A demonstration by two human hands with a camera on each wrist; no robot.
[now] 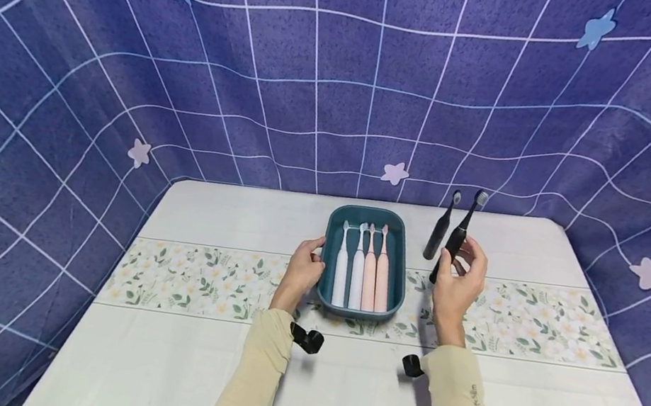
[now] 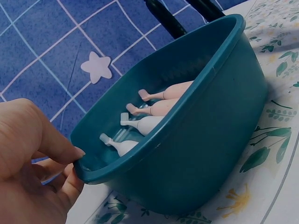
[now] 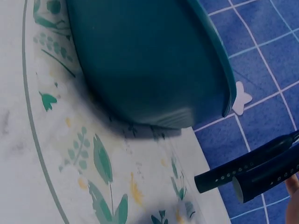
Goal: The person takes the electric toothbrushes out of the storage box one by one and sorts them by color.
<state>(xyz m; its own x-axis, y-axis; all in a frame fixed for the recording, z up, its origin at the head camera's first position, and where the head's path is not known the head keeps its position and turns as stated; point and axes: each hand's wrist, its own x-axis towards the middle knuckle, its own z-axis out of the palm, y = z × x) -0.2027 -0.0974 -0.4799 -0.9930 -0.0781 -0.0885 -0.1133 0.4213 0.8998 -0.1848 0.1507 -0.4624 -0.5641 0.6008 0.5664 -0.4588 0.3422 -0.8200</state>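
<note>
A teal plastic bin (image 1: 355, 314) stands on the table with two white electric toothbrushes (image 1: 341, 277) and two pink electric toothbrushes (image 1: 381, 284) lying side by side inside, brush heads toward the back. My left hand (image 1: 302, 271) pinches the bin's left rim between thumb and fingers, also close up in the left wrist view. To the right of the bin, my right hand (image 1: 459, 283) grips a black electric toothbrush (image 1: 457, 239), its head pointing up and away. Just left of it is a second black electric toothbrush (image 1: 439, 233); whether it stands or leans is unclear.
The white table (image 1: 175, 365) has a floral band (image 1: 189, 281) across its middle. Behind and around it hangs a blue grid-patterned curtain (image 1: 340, 112) with star shapes. Small black wrist cameras (image 1: 311, 341) sit on both sleeves.
</note>
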